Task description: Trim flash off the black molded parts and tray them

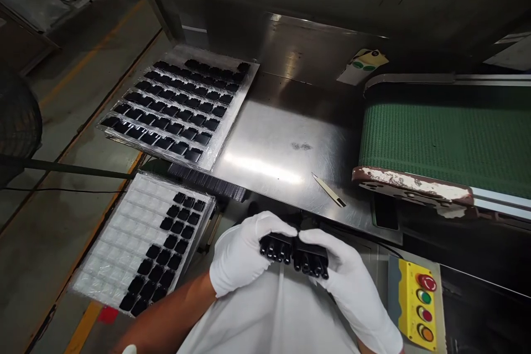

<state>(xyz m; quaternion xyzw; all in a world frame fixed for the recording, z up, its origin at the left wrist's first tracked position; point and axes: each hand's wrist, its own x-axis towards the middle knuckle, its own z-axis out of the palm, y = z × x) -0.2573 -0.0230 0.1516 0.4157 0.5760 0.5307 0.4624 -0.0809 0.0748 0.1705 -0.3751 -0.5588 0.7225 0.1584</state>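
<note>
White gloves cover both hands, which are close together in front of the body, below the metal table's front edge. My left hand [246,251] is closed on a black plastic part [276,248] with several rounded prongs pointing down. A similar black part [311,260] is gripped in my right hand [342,263], thumb on top. The two parts sit side by side, almost touching. To the left, an upper clear tray [232,127] holds rows of black pieces. A lower tray [112,243] has black pieces on its right side and bare pockets on its left.
Tweezers [328,189] lie on the metal table [269,144]. At right are a green conveyor belt [448,144], a dark phone-like object [385,211] and a yellow button box [421,304]. Stickers [363,65] lie at the back. A fan [19,116] stands far left.
</note>
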